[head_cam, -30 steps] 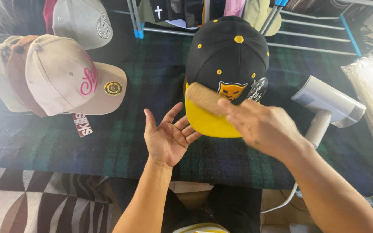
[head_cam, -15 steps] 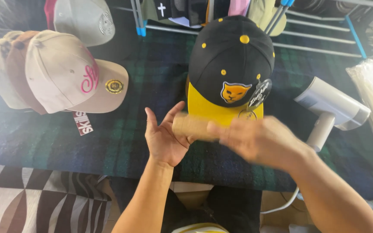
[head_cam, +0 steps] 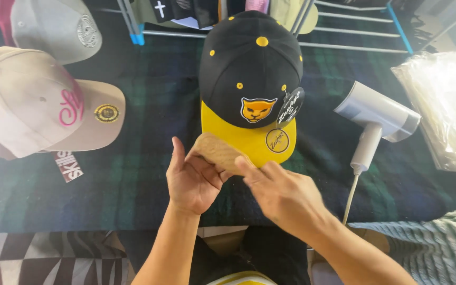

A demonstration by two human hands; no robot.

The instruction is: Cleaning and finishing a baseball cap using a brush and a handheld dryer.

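Observation:
A black cap [head_cam: 249, 68] with a yellow brim, a cat-face patch and round hang tags lies on a dark plaid cloth [head_cam: 143, 105], brim toward me. Just in front of the brim, both hands meet on a tan, cork-like block [head_cam: 215, 150]. My left hand [head_cam: 191, 179] is palm up with its fingers curled under the block's left end. My right hand [head_cam: 281, 192] grips the other end from the right. The block overlaps the brim's lower left corner.
Stacked beige caps [head_cam: 32, 100] and a grey cap [head_cam: 59, 29] lie at the left, with a red tag [head_cam: 69, 164] below them. A white handheld steamer [head_cam: 376, 113] with a cord rests at the right, beside clear plastic bags [head_cam: 444, 89]. A metal rack [head_cam: 344, 47] stands behind.
My right hand brought the tan block down from the cap's brim into my open left palm. The left fingers have curled around it. The view has shifted, so everything sits further left.

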